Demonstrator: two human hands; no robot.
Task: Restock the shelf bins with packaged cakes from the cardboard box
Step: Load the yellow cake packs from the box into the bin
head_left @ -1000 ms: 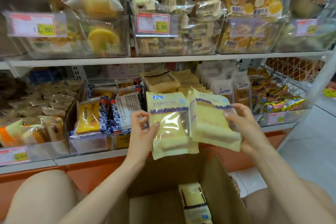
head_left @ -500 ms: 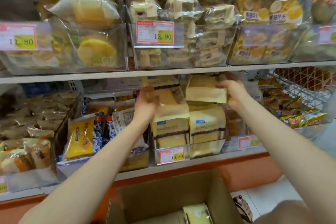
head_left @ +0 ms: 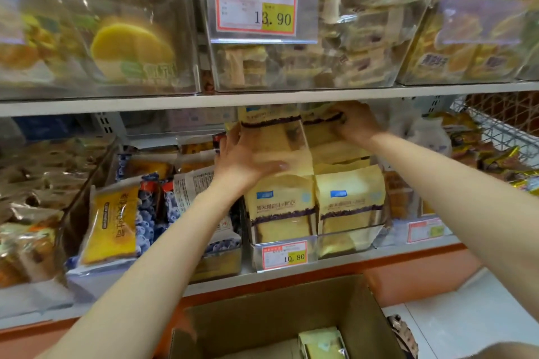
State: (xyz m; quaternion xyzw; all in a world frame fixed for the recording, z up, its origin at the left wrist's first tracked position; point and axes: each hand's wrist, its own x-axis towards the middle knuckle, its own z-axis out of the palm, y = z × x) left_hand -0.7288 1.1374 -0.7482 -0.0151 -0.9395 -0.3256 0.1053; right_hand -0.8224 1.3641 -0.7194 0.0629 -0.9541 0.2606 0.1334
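Grip, left hand (head_left: 248,160): fingers spread flat, pressed against the face of an upright cake packet (head_left: 271,137) at the far top of the stack; nothing enclosed. Grip, right hand (head_left: 354,125): curled over the top edge of a second packet (head_left: 322,125) just to the right, directly under the upper shelf board (head_left: 116,103). Both packets are stood with long axes vertical in the clear bin (head_left: 284,253), behind the near front row (head_left: 350,204). Remaining stock: one packet (head_left: 320,344) is seen in the cardboard box (head_left: 262,318), near and below; the hands appear about equally placed for it.
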